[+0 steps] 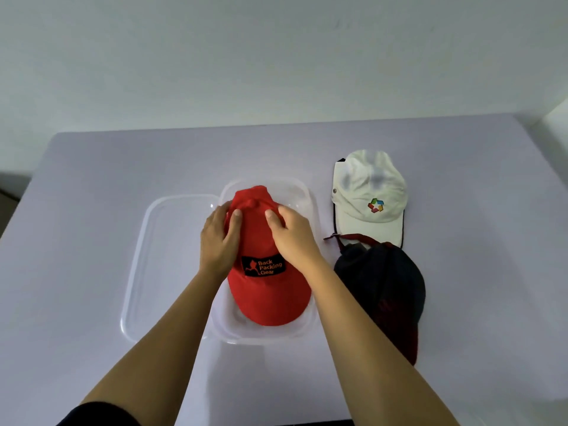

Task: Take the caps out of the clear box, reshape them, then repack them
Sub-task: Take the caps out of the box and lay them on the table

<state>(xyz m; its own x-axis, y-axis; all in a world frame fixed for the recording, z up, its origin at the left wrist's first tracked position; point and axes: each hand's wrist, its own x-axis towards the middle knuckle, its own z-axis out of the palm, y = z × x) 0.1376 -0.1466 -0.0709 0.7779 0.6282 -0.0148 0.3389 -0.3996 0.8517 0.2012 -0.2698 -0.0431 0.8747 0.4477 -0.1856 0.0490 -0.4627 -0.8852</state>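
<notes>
Caps: 3 in all. 1 red cap (270, 290) w/ black "Back Packing Gear" patch, 1 white cap (368, 186) w/ multicolour logo, 1 dark navy cap (384, 281) w/ dark red trim. 1 clear plastic box (296, 186). 1 clear lid (166, 256), sep. from box. Hands: 2, i.e. 1 left hand (218, 241) + 1 right hand (293, 235). 1 dark sleeve (101, 415), on left arm. 1 table (123, 167), pale lilac top.

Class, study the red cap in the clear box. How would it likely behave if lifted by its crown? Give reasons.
The crown of the red cap is probably floppy: its cloth puckers where the left hand and right hand hold it. The brim is likely stiffer, keeping a smooth curve. Being cloth, it should feel light and not slippery.
</notes>
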